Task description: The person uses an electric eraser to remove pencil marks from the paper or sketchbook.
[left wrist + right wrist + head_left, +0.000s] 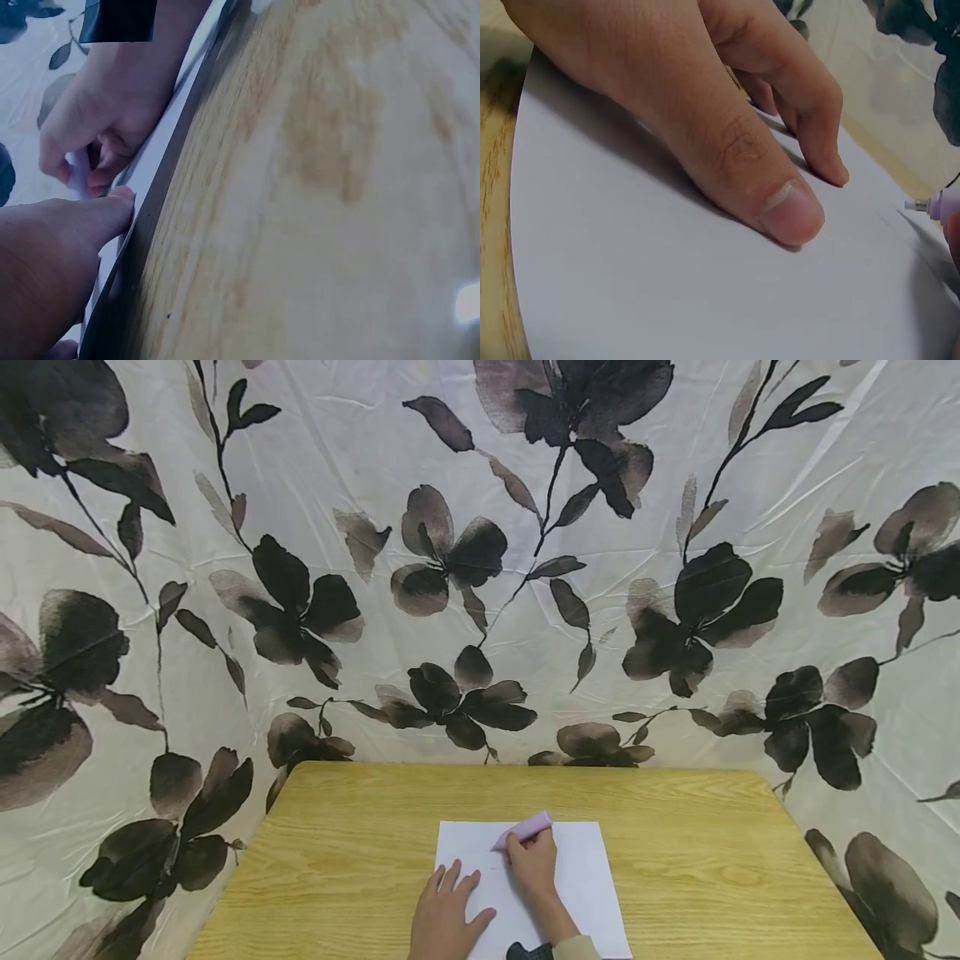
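A white sheet of paper (581, 893) lies on the wooden table. My right hand (534, 864) pinches a thick lilac pen-shaped tool (534, 826) over the upper part of the sheet. Its narrow pale tip (913, 205), set in a metal collar, is close over the paper beside a faint line. My left hand (447, 914) rests on the left side of the sheet, fingers spread and thumb toward the middle. In the left wrist view, the thumb of the left hand (45, 262) lies near the right hand (112, 112).
The yellow wood-grain table (337, 852) extends on both sides of the paper. Behind it hangs a pale cloth (465, 635) with dark flowers. A black strap (529, 951) and a beige sleeve (576, 948) are at the right wrist.
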Motion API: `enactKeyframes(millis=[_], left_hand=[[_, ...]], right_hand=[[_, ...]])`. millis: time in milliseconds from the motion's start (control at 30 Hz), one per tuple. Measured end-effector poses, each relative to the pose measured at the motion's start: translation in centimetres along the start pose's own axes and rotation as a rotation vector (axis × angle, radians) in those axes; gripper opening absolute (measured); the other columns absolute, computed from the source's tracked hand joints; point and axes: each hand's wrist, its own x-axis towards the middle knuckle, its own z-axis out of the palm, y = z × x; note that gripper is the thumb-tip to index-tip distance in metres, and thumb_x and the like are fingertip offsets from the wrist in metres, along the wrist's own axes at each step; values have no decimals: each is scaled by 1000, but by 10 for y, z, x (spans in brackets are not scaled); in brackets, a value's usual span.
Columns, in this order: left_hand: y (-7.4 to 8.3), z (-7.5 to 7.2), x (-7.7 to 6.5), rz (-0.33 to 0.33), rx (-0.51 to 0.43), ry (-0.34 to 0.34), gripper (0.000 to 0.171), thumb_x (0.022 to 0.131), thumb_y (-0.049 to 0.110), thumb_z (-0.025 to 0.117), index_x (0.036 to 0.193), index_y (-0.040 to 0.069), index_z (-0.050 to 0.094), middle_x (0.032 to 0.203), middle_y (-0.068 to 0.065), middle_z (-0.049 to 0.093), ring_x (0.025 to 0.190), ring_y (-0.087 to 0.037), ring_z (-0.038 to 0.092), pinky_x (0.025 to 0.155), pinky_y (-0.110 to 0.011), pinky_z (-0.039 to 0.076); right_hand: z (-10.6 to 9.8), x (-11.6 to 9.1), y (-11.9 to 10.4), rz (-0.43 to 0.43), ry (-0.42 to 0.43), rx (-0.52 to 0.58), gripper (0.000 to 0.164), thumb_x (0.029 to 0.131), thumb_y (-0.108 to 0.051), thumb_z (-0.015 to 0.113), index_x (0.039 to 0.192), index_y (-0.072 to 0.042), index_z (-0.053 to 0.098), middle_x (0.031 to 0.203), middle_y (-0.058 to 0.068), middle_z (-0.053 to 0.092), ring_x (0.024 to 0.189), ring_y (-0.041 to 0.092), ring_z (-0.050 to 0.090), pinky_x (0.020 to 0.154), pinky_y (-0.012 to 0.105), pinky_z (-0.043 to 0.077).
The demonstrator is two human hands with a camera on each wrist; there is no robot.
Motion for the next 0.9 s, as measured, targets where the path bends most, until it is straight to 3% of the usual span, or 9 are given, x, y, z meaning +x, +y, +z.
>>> enactKeyframes(millis=[233, 567, 900], left_hand=[[1, 1, 1, -11, -11, -25, 63, 82, 60, 64, 126, 15, 64, 136, -18, 54, 129, -41, 42, 106, -56, 35], [1, 2, -1, 6, -3, 22, 61, 81, 58, 66, 124, 14, 65, 133, -19, 55, 127, -42, 45, 104, -55, 37], [1, 2, -1, 6, 2, 7, 62, 81, 57, 66, 124, 14, 65, 133, -19, 55, 127, -41, 44, 104, -55, 36]], right_hand=[[0, 0, 1, -20, 0, -51, 25, 81, 0, 65, 99, -1, 48, 59, 2, 55, 46, 13, 52, 41, 25, 45], [2, 0, 0, -24, -6, -69, 24, 81, 0, 66, 98, -1, 48, 60, 2, 55, 47, 11, 54, 42, 25, 47], [2, -1, -3, -11, -25, -97, 25, 81, -2, 67, 98, -1, 49, 61, 2, 56, 49, 12, 55, 43, 25, 48]])
